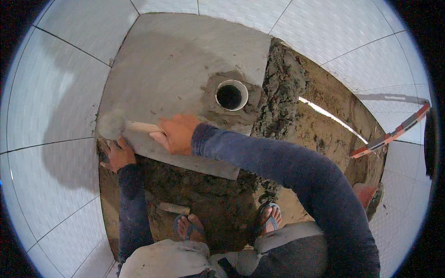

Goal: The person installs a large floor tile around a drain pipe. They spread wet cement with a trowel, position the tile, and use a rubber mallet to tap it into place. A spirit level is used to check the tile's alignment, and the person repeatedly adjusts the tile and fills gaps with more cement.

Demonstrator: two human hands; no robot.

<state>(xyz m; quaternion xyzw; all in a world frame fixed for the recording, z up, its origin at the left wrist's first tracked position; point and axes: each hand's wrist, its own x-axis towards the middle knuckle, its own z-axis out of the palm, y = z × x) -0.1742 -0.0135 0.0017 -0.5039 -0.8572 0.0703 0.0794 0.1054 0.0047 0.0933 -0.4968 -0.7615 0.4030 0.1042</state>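
Note:
My right hand point(178, 134) is closed around the wooden handle of a mallet point(143, 126). The mallet's rounded grey head, blurred by motion, is over the left edge of a large grey floor tile point(171, 60). Just below that head, my left hand point(118, 155) rests with fingers apart at the tile's near left corner, beside the wall. A white round pipe point(246, 92) comes up through a mortar-smeared opening on the tile's right side. Dark wet mortar point(194, 185) borders the tile's near edge and its right edge.
Pale wall tiles point(51, 106) enclose the floor. At the right a red spirit level point(394, 134) leans by the wall, above a reddish tool point(365, 193), partly hidden. A short wooden piece point(174, 207) lies near my sandalled left foot point(190, 227). A bright strip point(331, 117) crosses the sandy floor.

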